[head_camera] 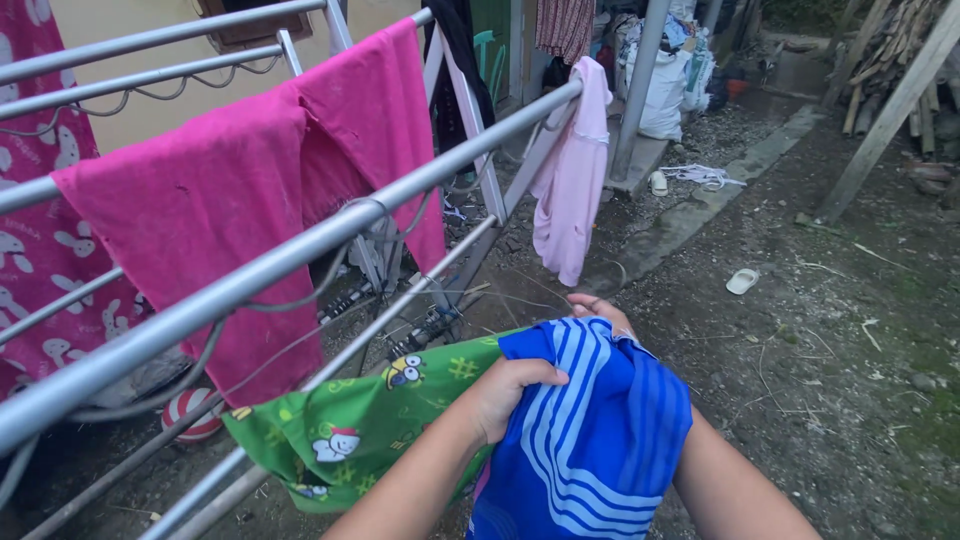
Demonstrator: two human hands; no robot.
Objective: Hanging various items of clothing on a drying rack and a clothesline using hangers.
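Outdoor yard, metal drying rack running diagonally from lower left to upper middle; ground of dark dirt and gravel.

The person's left hand is closed on the upper edge of a blue garment with white stripes, fingers curled into the fabric; the right hand sits at the far top of the same garment, mostly hidden behind the cloth, only the knuckles showing, so the grip cannot be told for certain, though it touches the fabric; the garment hangs bunched between both forearms, low in the middle of the view, just beside the rack's nearest rail.

A green cloth with cartoon figures is draped over the low rail, touching the blue garment on its left side; a bright pink cloth hangs over the higher rails; a pale pink garment hangs from the far end of the top rail; a pink patterned sheet with white figures covers the left edge.

Under the rack, a red-and-white striped ball lies on the ground; a pale sandal lies well apart on the dirt to the right; white sacks stand in the background near a post.
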